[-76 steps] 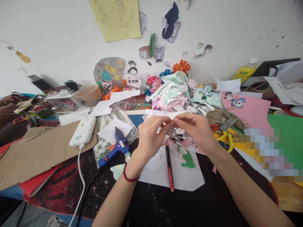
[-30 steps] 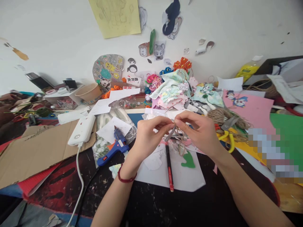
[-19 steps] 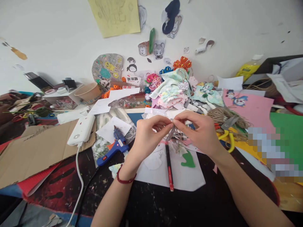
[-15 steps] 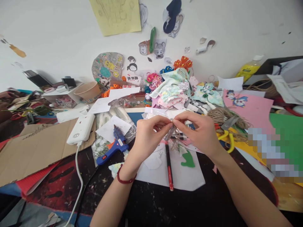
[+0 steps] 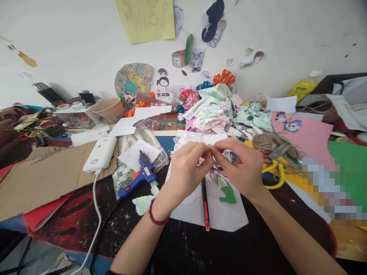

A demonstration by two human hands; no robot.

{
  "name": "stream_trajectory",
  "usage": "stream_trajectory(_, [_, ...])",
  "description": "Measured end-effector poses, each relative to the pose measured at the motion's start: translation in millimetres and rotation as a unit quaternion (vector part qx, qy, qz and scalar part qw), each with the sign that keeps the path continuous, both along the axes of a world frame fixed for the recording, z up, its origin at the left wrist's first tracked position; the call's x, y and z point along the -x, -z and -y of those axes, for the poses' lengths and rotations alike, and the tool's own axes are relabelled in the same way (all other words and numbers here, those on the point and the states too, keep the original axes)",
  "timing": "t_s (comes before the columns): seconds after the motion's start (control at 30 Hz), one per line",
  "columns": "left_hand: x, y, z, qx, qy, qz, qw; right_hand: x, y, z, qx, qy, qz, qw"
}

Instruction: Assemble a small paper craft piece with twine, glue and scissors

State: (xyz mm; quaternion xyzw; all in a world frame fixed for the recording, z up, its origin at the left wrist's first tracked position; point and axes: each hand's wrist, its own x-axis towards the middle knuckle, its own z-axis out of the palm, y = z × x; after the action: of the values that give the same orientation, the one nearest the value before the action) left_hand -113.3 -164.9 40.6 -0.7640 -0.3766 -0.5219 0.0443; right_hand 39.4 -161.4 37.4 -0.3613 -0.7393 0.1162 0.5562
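Observation:
My left hand (image 5: 190, 164) and my right hand (image 5: 239, 162) meet fingertip to fingertip above the middle of the desk. Both are closed in a pinch, thumb against forefinger. What they hold between them is too small and hidden to name. Below lies a sheet of white paper (image 5: 229, 217) bearing a red and black pen (image 5: 205, 206) and a green cut-out piece (image 5: 228, 193). Left of my left wrist, a blue glue gun (image 5: 140, 175) rests on its side by a scrap of patterned cloth (image 5: 142, 204).
A white power strip (image 5: 100, 154) with its cable lies on cardboard (image 5: 48, 179) at left. Yellow-handled scissors (image 5: 276, 173) and a twine bundle (image 5: 265, 143) sit right of my right hand. Fabric pieces (image 5: 212, 107) are heaped behind. A yellow bottle (image 5: 305, 86) stands at back right.
My left hand has turned slightly, its back now more toward me, and its wrist has shifted a little right. The fingertips stay together. The whole view has shifted slightly.

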Motion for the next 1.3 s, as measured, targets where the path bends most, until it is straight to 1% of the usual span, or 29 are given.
stream_trajectory(0.13, [-2.0, 9.3, -3.0, -0.098, -0.053, -0.066, 0.992, 0.9, 1.8, 0.8, 0.001, 0.005, -0.015, 1.000])
stream_trajectory(0.2, [-2.2, 10.3, -2.7, -0.133, -0.065, -0.100, 0.984, 1.2, 3.0, 0.6, -0.005, 0.007, -0.016, 1.000])
stream_trajectory(0.3, [-1.7, 4.8, 0.9, -0.188, -0.076, -0.162, 0.966, 2.0, 3.9, 0.8, -0.013, 0.004, -0.028, 1.000])
stream_trajectory(0.37, [-0.9, -0.7, 4.5, -0.230, -0.082, -0.190, 0.951, 3.1, 3.6, 1.2, -0.019, -0.013, -0.053, 0.998])
stream_trajectory(0.47, [0.5, -6.7, 9.3, -0.274, -0.082, -0.197, 0.938, 4.9, 2.6, 2.2, -0.032, -0.041, -0.105, 0.993])
stream_trajectory(0.57, [1.7, -9.3, 12.7, -0.303, -0.085, -0.199, 0.928, 5.7, 2.2, 4.0, -0.028, -0.061, -0.133, 0.989])
stream_trajectory(0.7, [2.0, -10.0, 15.1, -0.315, -0.100, -0.215, 0.919, 5.7, 2.6, 6.8, -0.032, -0.070, -0.141, 0.987])
stream_trajectory(0.77, [1.8, -9.0, 15.0, -0.321, -0.107, -0.205, 0.918, 5.7, 2.7, 7.8, -0.037, -0.070, -0.143, 0.987])
stream_trajectory(0.9, [1.8, -3.3, 11.9, -0.322, -0.108, -0.149, 0.929, 5.2, 2.7, 7.8, -0.041, -0.073, -0.143, 0.986])
stream_trajectory(1.03, [1.2, 3.6, 7.9, -0.305, -0.114, -0.104, 0.940, 3.3, 2.3, 5.6, -0.094, -0.079, -0.136, 0.983])
stream_trajectory(1.17, [-0.5, 5.5, 5.9, -0.283, -0.128, -0.084, 0.947, 2.4, 0.8, 4.3, -0.124, -0.078, -0.125, 0.981])
stream_trajectory(1.3, [-0.7, 6.2, 6.6, -0.249, -0.110, -0.088, 0.958, 3.0, 1.6, 4.0, -0.140, -0.063, -0.118, 0.981])
